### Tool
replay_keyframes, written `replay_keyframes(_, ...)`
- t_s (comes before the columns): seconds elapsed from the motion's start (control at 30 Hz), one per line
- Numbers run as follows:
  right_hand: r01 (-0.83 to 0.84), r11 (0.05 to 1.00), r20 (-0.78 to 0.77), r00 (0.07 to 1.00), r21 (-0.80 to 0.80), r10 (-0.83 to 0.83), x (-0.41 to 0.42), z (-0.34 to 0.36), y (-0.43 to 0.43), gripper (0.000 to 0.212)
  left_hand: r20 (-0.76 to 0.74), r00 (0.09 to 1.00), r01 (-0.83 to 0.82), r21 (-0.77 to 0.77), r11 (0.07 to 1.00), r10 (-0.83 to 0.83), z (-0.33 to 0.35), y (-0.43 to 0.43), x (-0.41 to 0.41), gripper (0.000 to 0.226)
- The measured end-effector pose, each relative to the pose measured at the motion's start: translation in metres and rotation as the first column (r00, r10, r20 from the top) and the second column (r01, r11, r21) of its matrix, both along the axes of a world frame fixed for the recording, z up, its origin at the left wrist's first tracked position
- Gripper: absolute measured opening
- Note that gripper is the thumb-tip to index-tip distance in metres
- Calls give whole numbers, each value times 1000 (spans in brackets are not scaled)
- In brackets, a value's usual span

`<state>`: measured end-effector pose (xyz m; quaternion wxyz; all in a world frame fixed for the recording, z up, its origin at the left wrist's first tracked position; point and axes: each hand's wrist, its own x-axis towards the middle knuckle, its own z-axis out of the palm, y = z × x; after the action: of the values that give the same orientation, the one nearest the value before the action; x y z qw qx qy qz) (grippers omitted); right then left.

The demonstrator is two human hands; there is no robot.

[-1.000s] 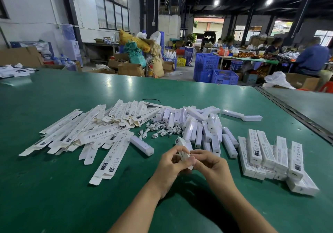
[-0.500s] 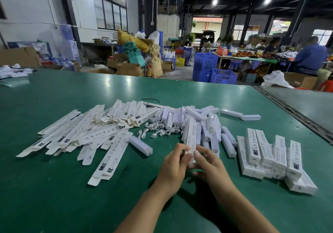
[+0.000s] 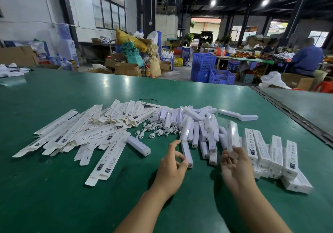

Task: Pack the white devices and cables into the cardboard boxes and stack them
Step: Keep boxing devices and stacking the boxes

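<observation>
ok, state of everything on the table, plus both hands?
flat box blanks: unfolded, heaped at left.
white devices: unboxed, loose heap mid-table.
cables: coiled, loose, beside the devices.
packed boxes: closed, stacked at right.
held box: off the table, raised on end, motion-blurred.
right hand: grips the held box.
left hand: holds nothing, fingers loosely curled, beside a device.

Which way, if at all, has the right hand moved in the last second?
Yes. The right hand moved right, away from the left hand, toward the stack of packed boxes, carrying a box.
</observation>
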<state>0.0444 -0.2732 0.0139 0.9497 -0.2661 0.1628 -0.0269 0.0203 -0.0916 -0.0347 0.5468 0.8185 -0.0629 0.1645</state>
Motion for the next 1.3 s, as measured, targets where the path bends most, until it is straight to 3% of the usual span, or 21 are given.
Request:
replay_keyframes(0.13,45,974,-15,999,221,-43,2,1,-6,45,-34,999,-15,-5,1000,14,-3,1,3,53)
replay_keyframes(0.33,72,957,-33,997,281,-65,5,-1,-8,47,-57,998,-24,-9,1000,24,-4,2,4,50)
replay_keyframes(0.5,71,954,-63,996,292,-55,5,0,-11,18,-65,998,-24,-9,1000,23,-4,2,6,50)
replay_keyframes(0.87,-6,994,-72,997,112,14,4,-6,-1,33,-92,996,-20,-13,1000,19,-4,2,7,49)
replay_keyframes(1.0,-104,986,9,995,131,104,6,-9,-3,31,-92,996,-17,-9,1000,16,-4,2,7,49)
replay_keyframes(1.07,-159,981,59,986,113,153,8,-7,-3,42,-91,996,-13,-11,1000,12,-4,1,7,49)
replay_keyframes(1.17,-187,982,107,977,20,184,13,-5,-5,60,-91,996,-17,-8,1000,16,-3,1,6,49)
replay_keyframes(1.3,-217,972,87,971,-86,225,20,-11,-9,56,-99,995,-22,1,1000,22,-2,0,5,47)
